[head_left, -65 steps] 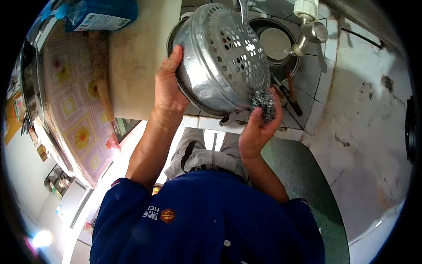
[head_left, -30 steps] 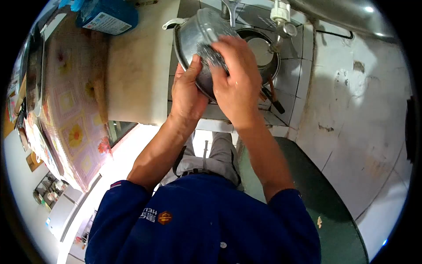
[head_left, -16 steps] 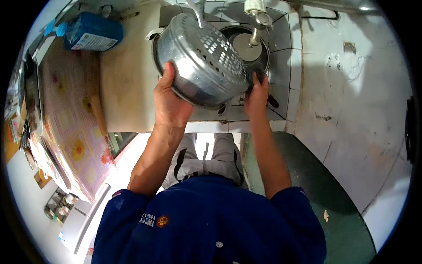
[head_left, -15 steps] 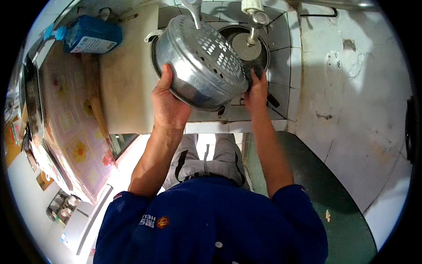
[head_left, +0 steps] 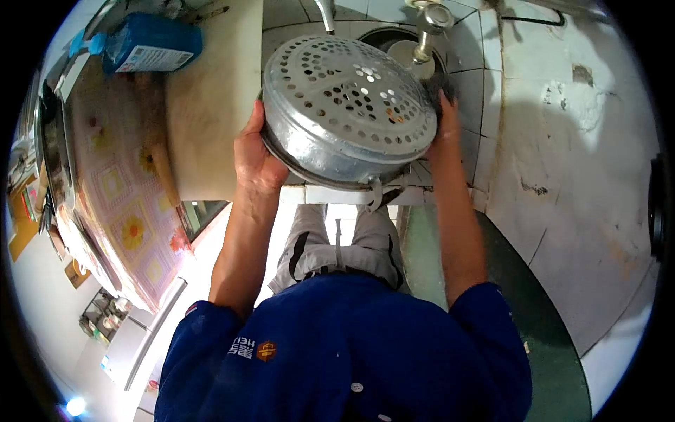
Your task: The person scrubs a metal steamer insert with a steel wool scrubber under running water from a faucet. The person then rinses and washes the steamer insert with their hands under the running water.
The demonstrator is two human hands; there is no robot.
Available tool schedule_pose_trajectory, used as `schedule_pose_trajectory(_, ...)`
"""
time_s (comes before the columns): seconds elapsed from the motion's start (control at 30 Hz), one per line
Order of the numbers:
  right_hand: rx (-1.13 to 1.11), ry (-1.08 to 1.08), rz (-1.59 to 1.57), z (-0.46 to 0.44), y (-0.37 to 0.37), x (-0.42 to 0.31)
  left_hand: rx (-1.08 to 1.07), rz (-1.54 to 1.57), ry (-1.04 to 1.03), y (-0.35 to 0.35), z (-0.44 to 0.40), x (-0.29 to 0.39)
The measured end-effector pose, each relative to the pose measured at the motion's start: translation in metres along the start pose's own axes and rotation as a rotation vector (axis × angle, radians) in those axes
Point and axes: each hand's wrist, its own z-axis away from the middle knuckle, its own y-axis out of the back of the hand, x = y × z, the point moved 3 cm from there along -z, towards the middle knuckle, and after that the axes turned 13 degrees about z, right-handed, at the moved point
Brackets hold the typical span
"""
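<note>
A round metal steamer basket [head_left: 327, 123], its perforated base turned up towards me, is held tilted over the sink. My left hand [head_left: 259, 156] grips its left side, thumb up along the wall and the other fingers hidden beneath. On the right side, my right hand [head_left: 444, 126] presses against the wall with a dark, fuzzy scouring pad [head_left: 441, 84] at its fingers. A small loop handle [head_left: 376, 191] hangs from the basket's near rim. The inside of the basket is hidden from me.
A tap [head_left: 425, 39] and a spout [head_left: 325, 14] stand behind the basket. Under the tap sits a dark round pan [head_left: 383, 34], partly covered. A blue bottle [head_left: 156, 42] lies on the left counter beside a pale board [head_left: 214, 105]. Tiled wall [head_left: 562, 141] rises at right.
The basket has been turned, so its perforated base faces me more fully and the loop handle shows at the near rim. Both hands have stayed on its sides; the right has shifted right and up.
</note>
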Motion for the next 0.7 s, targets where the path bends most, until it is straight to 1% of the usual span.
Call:
schedule_pose_trajectory(0.03,-0.003,-0.008,0.012,0.016,0.004,0.01,-0.016,-0.03,-0.042,-0.003,0.001,0.001)
schedule_pose_trajectory(0.07,-0.029,0.153,0.051,0.031,0.009,0.02,-0.03,-0.059,-0.081,-0.008,0.002,0.0)
schedule_pose_trajectory(0.1,-0.058,0.318,0.087,0.047,0.01,0.025,0.145,-0.141,-0.251,-0.016,0.005,-0.004)
schedule_pose_trajectory(0.13,-0.052,0.413,0.21,0.066,0.006,0.028,0.148,-0.135,-0.253,-0.016,0.006,-0.004)
schedule_pose_trajectory(0.17,-0.045,0.508,0.33,0.084,-0.002,0.032,0.097,-0.13,-0.22,-0.017,0.007,-0.004)
schedule_pose_trajectory(0.2,-0.046,0.508,0.331,0.098,-0.013,0.035,0.041,-0.129,-0.187,-0.02,0.007,-0.005)
schedule_pose_trajectory(0.27,-0.08,0.747,0.376,0.124,-0.037,0.026,0.086,-0.113,-0.2,-0.025,0.008,-0.013)
schedule_pose_trajectory(0.3,-0.08,0.747,0.375,0.125,-0.042,0.021,0.091,-0.131,-0.234,-0.026,0.008,-0.016)
schedule_pose_trajectory(0.37,0.036,1.142,0.904,0.131,-0.057,0.007,0.103,-0.149,-0.268,-0.026,0.009,-0.017)
schedule_pose_trajectory(0.4,0.042,1.145,0.906,0.129,-0.062,-0.002,0.1,-0.149,-0.262,-0.027,0.009,-0.019)
schedule_pose_trajectory(0.47,-0.163,1.245,0.958,0.13,-0.074,-0.012,0.101,-0.154,-0.186,-0.029,0.012,-0.028)
schedule_pose_trajectory(0.53,-0.162,1.244,0.998,0.129,-0.063,0.0,0.115,-0.17,-0.198,-0.029,0.014,-0.033)
schedule_pose_trajectory(0.6,-0.158,1.104,0.601,0.111,-0.028,0.014,0.044,-0.144,-0.166,-0.028,0.012,-0.034)
schedule_pose_trajectory(0.67,-0.129,1.064,0.6,0.108,-0.014,0.013,0.064,-0.158,-0.147,-0.029,0.012,-0.032)
schedule_pose_trajectory(0.7,-0.151,1.094,0.656,0.107,-0.012,0.01,0.061,-0.16,-0.143,-0.029,0.01,-0.032)
